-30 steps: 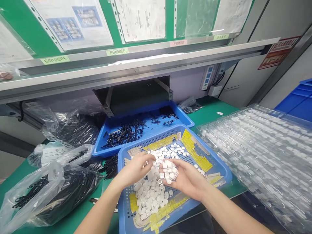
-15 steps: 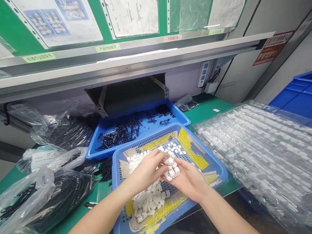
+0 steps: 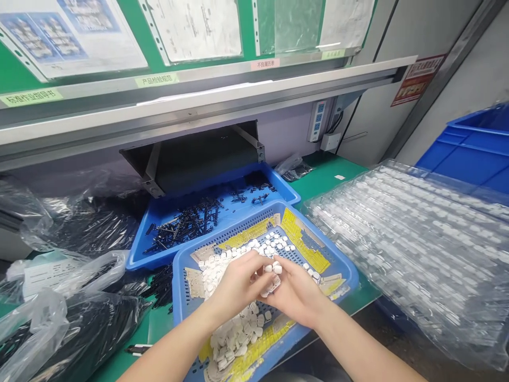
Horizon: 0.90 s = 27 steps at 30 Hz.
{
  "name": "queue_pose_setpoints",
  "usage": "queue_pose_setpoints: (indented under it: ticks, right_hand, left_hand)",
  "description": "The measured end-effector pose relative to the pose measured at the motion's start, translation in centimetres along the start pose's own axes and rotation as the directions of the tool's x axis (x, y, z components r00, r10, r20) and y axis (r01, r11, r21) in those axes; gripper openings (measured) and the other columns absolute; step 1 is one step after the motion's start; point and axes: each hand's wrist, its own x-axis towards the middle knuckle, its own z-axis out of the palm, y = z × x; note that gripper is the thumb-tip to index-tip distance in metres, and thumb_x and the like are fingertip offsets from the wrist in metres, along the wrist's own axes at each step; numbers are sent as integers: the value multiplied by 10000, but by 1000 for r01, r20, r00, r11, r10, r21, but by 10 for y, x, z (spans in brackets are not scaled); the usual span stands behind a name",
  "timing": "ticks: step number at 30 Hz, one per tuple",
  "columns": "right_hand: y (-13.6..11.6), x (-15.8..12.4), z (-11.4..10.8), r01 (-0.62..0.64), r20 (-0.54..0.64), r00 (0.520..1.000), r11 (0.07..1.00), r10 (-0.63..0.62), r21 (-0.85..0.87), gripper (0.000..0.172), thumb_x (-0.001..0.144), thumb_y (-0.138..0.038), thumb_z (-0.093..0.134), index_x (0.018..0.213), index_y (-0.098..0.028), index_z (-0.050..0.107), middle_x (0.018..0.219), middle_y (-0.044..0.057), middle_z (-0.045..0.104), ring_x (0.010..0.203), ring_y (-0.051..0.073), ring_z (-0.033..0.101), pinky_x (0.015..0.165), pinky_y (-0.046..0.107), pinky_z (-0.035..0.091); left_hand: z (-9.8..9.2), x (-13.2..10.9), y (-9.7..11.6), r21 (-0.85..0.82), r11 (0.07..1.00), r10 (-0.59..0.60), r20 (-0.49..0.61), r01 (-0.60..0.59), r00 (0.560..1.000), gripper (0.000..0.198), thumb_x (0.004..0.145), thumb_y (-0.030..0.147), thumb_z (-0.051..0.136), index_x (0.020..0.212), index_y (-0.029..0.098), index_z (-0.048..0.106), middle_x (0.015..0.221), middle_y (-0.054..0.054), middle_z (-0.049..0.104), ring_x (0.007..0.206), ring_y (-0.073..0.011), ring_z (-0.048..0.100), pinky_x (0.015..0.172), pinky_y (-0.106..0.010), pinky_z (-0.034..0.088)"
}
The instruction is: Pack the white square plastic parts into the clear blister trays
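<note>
Bench (image 3: 330, 175): green top, runs out on every side of my two hands.
Clear trays (image 3: 417, 249): a wide stack of blister sheets, well off to the right of the grip and tilted up at the far edge.
Bags (image 3: 79, 323): clear plastic, full of black parts, well off to the left of the grip.
Blue tray (image 3: 151, 259): beyond the hands and to their left, with loose black parts (image 3: 186, 225) scattered in it.
Basket (image 3: 178, 297): blue and perforated with yellow tape patches; it sits directly under both my hands.
Loose pile (image 3: 233, 337): small white pieces on the basket floor, below and behind the left wrist, with more just past the fingertips.
Left hand (image 3: 237, 284): fingers curled in and pinched narrow onto the held cluster.
Right hand (image 3: 298, 294): cupped, with its fingertips closed around the same cluster and touching the left hand's fingers.
Held pieces (image 3: 274, 269): a few white pieces, caught between both sets of fingertips above the basket floor.
</note>
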Motion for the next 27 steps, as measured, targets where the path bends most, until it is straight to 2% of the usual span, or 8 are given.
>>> queue_pose_setpoints:
  ticks: [3, 5, 9, 12, 14, 18, 22, 27]
  right_hand:
    - [-2, 3, -4, -50, 21, 999, 997, 49, 55, 267, 774, -358, 372, 643, -147, 468, 597, -1, 520, 537, 83, 484, 599, 259, 389]
    - [-4, 4, -6, -33, 7, 999, 992, 33, 121, 257, 763, -354, 391, 639, -143, 472, 549, -14, 493, 482, 66, 456, 524, 210, 373]
    - [-9, 2, -8, 64, -64, 996, 990, -56, 128, 283, 761, -340, 386, 916, -148, 525, 608, 4, 545, 423, 65, 433, 367, 167, 265]
    - [-11, -2, -6, 98, -33, 995, 990, -95, 99, 367, 783, -359, 332, 1076, -181, 464, 633, 13, 570, 434, 98, 463, 370, 194, 284]
    - [-11, -4, -5, 121, -12, 993, 986, -120, 116, 399, 791, -369, 303, 1125, -188, 425, 701, 39, 590, 527, 133, 519, 426, 228, 340]
    - [-9, -5, -6, 152, 50, 985, 968, -165, 198, 434, 785, -370, 322, 1163, -168, 388, 913, 101, 586, 703, 168, 547, 522, 270, 385]
    - [-8, -6, -7, 158, 94, 979, 963, -182, 216, 452, 775, -354, 360, 1172, -138, 385, 1015, 128, 553, 758, 165, 540, 571, 279, 393]
    - [-8, -8, -5, 165, 108, 976, 968, -188, 191, 468, 777, -358, 359, 1175, -112, 383, 1043, 132, 539, 800, 169, 540, 674, 320, 404]
  left_hand:
    - [7, 0, 2, 42, 997, 62, -8, -62, 998, 115, 790, 223, 434, 848, 210, 533, 698, 7, 494, 643, -105, 459, 574, -215, 358]
    - [12, 0, 5, 100, 986, 139, -22, -136, 990, 141, 806, 232, 409, 872, 204, 530, 758, -15, 520, 701, -121, 468, 608, -228, 369]
    - [14, 2, 12, 281, 918, 301, -36, -279, 953, 184, 806, 287, 412, 878, 169, 534, 731, -47, 524, 672, -152, 450, 559, -253, 364]
    - [7, 3, 13, 312, 882, 398, -92, -353, 913, 277, 777, 378, 446, 939, 164, 511, 761, -59, 514, 650, -149, 439, 550, -257, 365]
    - [2, 3, 11, 290, 897, 378, -115, -332, 919, 291, 758, 394, 474, 947, 175, 504, 804, -60, 504, 669, -146, 438, 572, -259, 371]
    - [-1, -1, 5, 262, 932, 274, -60, -249, 960, 191, 757, 312, 495, 908, 197, 517, 821, -43, 488, 714, -148, 434, 605, -265, 371]
    - [4, -2, 3, 336, 905, 301, -74, -260, 951, 160, 783, 250, 450, 913, 187, 518, 788, -44, 495, 682, -147, 424, 580, -270, 358]
    - [6, 0, 4, 446, 847, 362, -89, -287, 928, 147, 774, 252, 450, 850, 166, 543, 709, -46, 515, 649, -156, 419, 558, -283, 354]
